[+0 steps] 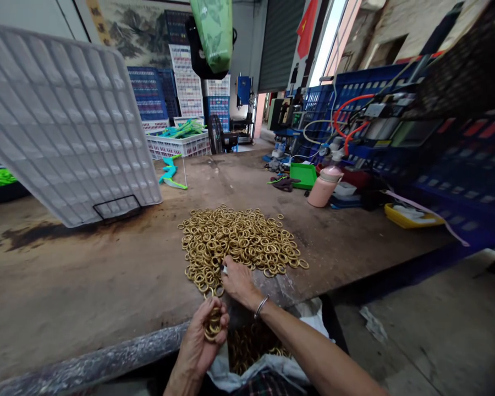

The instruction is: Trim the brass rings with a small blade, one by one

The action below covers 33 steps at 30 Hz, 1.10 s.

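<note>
A heap of brass-coloured rings [239, 236] lies on the brown tabletop in front of me. My left hand [202, 335] is at the table's front edge, its fingers curled around several of these rings. At the near side of the heap is my right hand [239, 283], with a metal bracelet [262, 306] on the wrist. Its fingers point down into the rings and look pinched together, with a small white and dark piece showing at the fingertips. What they hold is hidden. Below the table edge, an open white sack [268, 366] contains more rings.
A tall ribbed translucent panel [70, 126] leans at the left. A blue-green toy bow [170, 171] lies behind the heap. To the right stand a pink bottle [324, 188], a green tray [303, 175] and a yellow tray [410, 217]. A green bag [214, 33] hangs overhead.
</note>
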Tool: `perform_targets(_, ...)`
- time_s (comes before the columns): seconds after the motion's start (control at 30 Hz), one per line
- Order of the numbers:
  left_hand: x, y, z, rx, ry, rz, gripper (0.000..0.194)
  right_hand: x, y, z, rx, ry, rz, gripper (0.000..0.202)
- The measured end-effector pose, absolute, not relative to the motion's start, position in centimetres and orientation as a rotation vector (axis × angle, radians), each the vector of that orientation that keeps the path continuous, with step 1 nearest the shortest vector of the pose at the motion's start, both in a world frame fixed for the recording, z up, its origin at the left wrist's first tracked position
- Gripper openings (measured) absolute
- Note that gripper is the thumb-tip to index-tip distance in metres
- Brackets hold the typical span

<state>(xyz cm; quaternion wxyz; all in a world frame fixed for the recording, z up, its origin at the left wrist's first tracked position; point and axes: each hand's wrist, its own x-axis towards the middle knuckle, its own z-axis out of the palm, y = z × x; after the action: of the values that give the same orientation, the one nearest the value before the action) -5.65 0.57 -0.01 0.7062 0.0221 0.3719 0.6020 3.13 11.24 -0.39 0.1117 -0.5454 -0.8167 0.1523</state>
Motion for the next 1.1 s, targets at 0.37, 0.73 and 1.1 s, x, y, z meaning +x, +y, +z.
perform_targets(0.37,-4.6,2.1,0.0,0.347,1.071,1.399,0.034,6.4,11.0,-1.2,-1.29,-1.991,0.887,0.008)
perform_targets(0.73,-3.6,3.0,-0.8,0.605,1.334,1.354,0.034,7.7,8.8,0.1,-1.092,-1.783,1.277,0.011)
perform_targets(1.1,-3.2,2.7,-0.3,0.696,1.239,1.22,0.029,7.9,9.1,0.5,-1.18,-1.81,1.269,0.016)
